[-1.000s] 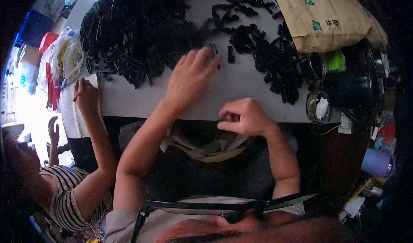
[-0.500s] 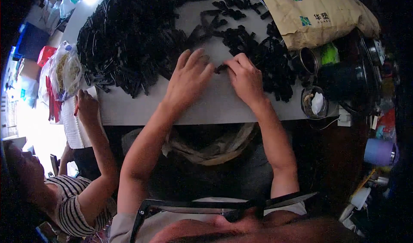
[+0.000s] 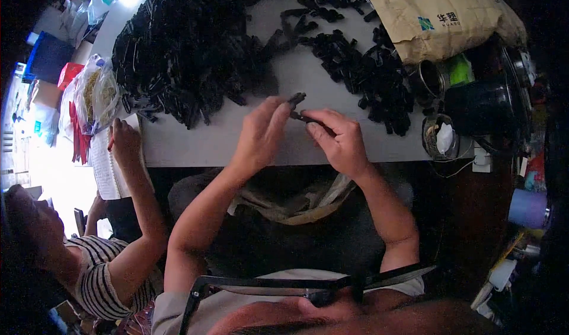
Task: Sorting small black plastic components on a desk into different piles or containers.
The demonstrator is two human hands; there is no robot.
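Observation:
Over the pale table, my left hand pinches a short black piece that looks like moulded plastic. My right hand grips a thin black strip between thumb and fingers. The strip's left end meets the piece at my left fingertips; whether the two are joined I cannot tell. A big heap of black strips lies beyond my left hand. Past my right hand there is a smaller pile of short, thicker black pieces.
A tan sack lies at the far right, beside a metal cup and a small bowl. At the left, another person's hand holds a red pen over a notebook, near a clear plastic bag.
Both hands have drawn back toward me from the piles. My left hand, loosely spread before, is now closed on a black piece, and the pieces in both hands are brought together.

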